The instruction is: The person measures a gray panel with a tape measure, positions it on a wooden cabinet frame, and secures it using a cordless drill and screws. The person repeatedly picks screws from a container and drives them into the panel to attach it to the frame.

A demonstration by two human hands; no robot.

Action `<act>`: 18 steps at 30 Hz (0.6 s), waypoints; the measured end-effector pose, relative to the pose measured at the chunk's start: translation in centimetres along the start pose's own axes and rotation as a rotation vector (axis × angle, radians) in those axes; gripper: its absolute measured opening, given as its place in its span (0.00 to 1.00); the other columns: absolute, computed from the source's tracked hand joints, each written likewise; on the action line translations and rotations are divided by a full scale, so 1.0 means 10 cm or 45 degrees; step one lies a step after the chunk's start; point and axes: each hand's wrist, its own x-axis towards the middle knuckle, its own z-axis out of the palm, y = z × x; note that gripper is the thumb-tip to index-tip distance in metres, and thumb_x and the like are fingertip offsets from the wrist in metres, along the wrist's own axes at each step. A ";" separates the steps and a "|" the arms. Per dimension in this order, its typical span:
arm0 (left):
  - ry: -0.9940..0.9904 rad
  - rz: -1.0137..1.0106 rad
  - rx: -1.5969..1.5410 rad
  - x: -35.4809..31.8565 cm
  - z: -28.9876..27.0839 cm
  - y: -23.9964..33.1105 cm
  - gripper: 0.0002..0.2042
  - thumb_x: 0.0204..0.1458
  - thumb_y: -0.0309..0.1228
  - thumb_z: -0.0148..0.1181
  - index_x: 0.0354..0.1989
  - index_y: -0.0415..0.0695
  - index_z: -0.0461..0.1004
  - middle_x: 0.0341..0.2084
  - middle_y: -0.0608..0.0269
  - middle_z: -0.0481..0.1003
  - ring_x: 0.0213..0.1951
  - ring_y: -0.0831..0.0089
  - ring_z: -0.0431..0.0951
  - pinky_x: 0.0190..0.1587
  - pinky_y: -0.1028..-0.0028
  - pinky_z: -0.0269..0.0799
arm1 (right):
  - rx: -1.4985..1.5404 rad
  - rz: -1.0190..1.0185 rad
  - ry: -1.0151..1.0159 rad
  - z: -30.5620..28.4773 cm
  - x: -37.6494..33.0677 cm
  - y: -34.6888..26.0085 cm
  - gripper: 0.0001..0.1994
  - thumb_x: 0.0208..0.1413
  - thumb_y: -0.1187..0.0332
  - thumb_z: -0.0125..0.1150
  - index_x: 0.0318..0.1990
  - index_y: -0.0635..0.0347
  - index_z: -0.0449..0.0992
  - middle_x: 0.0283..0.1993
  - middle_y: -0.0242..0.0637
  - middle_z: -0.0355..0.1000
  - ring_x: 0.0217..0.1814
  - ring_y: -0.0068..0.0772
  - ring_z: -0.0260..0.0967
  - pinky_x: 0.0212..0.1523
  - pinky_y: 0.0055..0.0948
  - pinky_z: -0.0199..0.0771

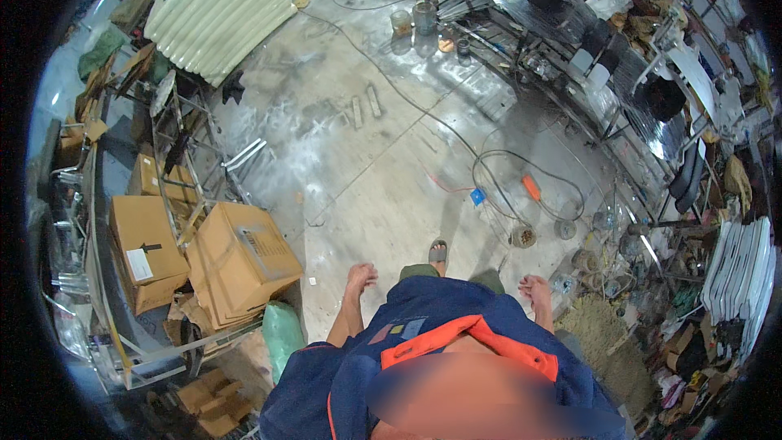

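Note:
My left hand [362, 275] hangs beside my body, its fingers loosely bent and nothing seen in it. Cardboard boxes [244, 261] on a metal rack are the nearest things to it, and they stand apart from the hand. On the other side my right hand [535, 287] hangs down too, fingers slightly apart and holding nothing that I can see. Ahead of it on the floor are a round container [523, 236] with brownish contents and a looped dark cable [497, 155]. A sandalled foot [438, 253] shows in front of my body.
An orange object [531, 188] and a small blue piece [477, 196] lie near the cable. Ribbed pale panels [220, 12] are stacked far left. Glass jars [424, 18] stand at the back. Metal frames [489, 53] and clutter line the right. A green bag [282, 338] sits left.

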 end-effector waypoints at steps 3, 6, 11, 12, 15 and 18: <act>0.004 0.147 -0.127 0.18 0.04 0.69 0.16 0.59 0.38 0.57 0.50 0.41 0.74 0.40 0.58 0.80 0.38 0.66 0.81 0.37 0.66 0.79 | -0.112 0.045 -0.102 0.55 0.21 -0.45 0.09 0.54 0.71 0.57 0.39 0.65 0.77 0.30 0.40 0.76 0.25 0.32 0.74 0.25 0.30 0.77; -0.148 0.252 -0.138 0.34 0.31 1.52 0.17 0.60 0.38 0.57 0.52 0.41 0.74 0.42 0.59 0.80 0.39 0.69 0.80 0.38 0.68 0.79 | -0.535 0.003 -0.210 0.83 0.69 -0.57 0.06 0.53 0.71 0.59 0.36 0.62 0.78 0.29 0.38 0.76 0.25 0.34 0.74 0.24 0.33 0.75; -0.414 0.357 -0.094 0.84 0.77 3.06 0.17 0.62 0.38 0.56 0.54 0.40 0.74 0.44 0.59 0.79 0.40 0.69 0.80 0.40 0.68 0.78 | -1.986 -0.999 -0.386 0.97 2.08 -0.32 0.12 0.55 0.67 0.53 0.25 0.59 0.79 0.24 0.41 0.75 0.24 0.39 0.74 0.26 0.41 0.72; -0.398 0.354 -0.105 1.01 0.81 3.38 0.18 0.62 0.38 0.56 0.54 0.40 0.73 0.44 0.59 0.79 0.40 0.70 0.80 0.41 0.69 0.78 | -2.068 -1.138 -0.480 1.10 2.42 -0.33 0.12 0.55 0.66 0.53 0.24 0.59 0.80 0.24 0.42 0.76 0.25 0.39 0.75 0.28 0.41 0.73; -0.261 0.323 -0.172 1.55 0.78 4.20 0.18 0.61 0.40 0.56 0.53 0.41 0.72 0.45 0.57 0.79 0.41 0.69 0.80 0.40 0.67 0.78 | -2.293 -1.083 -0.629 1.54 3.23 -0.84 0.13 0.53 0.65 0.52 0.23 0.58 0.81 0.25 0.43 0.77 0.28 0.40 0.77 0.30 0.42 0.75; -0.052 0.075 -0.202 1.93 0.52 4.67 0.18 0.60 0.39 0.56 0.53 0.41 0.71 0.44 0.57 0.78 0.40 0.69 0.80 0.38 0.67 0.77 | -2.022 -0.661 -0.460 2.28 3.75 -2.18 0.11 0.49 0.63 0.56 0.22 0.55 0.81 0.23 0.39 0.76 0.26 0.39 0.76 0.28 0.41 0.74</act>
